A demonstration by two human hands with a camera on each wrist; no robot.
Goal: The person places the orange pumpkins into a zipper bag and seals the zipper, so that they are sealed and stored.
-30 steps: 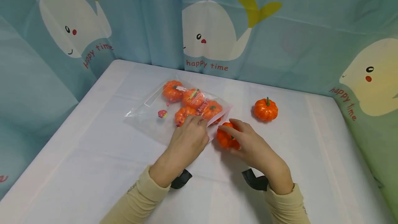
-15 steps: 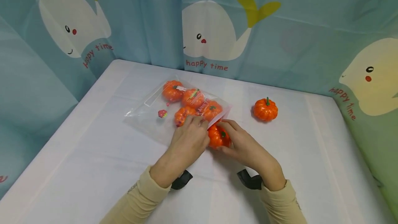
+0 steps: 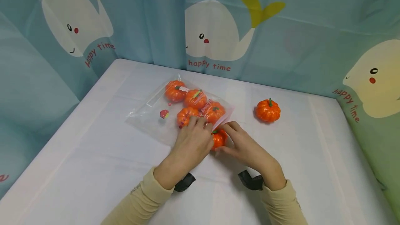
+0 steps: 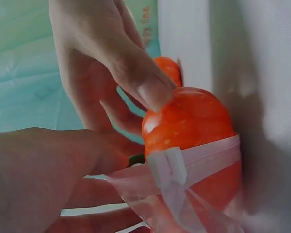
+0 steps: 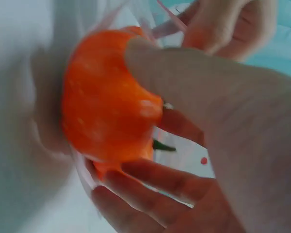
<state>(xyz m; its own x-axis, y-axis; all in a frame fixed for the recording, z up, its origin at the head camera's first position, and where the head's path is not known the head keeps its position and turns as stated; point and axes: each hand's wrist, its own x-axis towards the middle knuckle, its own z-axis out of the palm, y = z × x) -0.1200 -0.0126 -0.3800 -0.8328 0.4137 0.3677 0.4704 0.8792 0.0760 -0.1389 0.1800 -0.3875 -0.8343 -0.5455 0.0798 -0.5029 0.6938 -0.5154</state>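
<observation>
A clear zip bag with a pink-edged mouth lies flat, several small orange pumpkins inside. My left hand pinches the upper layer of its mouth, fingers curled. My right hand grips another small orange pumpkin at the opening, thumb on the near side and fingers behind. In the left wrist view the pink bag edge wraps over part of this pumpkin. The right wrist view shows my right thumb on the pumpkin, with a green stem behind it.
One more orange pumpkin with a green stem stands alone on the white table, to the right of the bag. A blue curtain printed with whales hangs along the table's back and sides.
My right hand has moved left with the pumpkin, from beside the bag to partly inside its mouth. My left hand stays at the bag's edge.
</observation>
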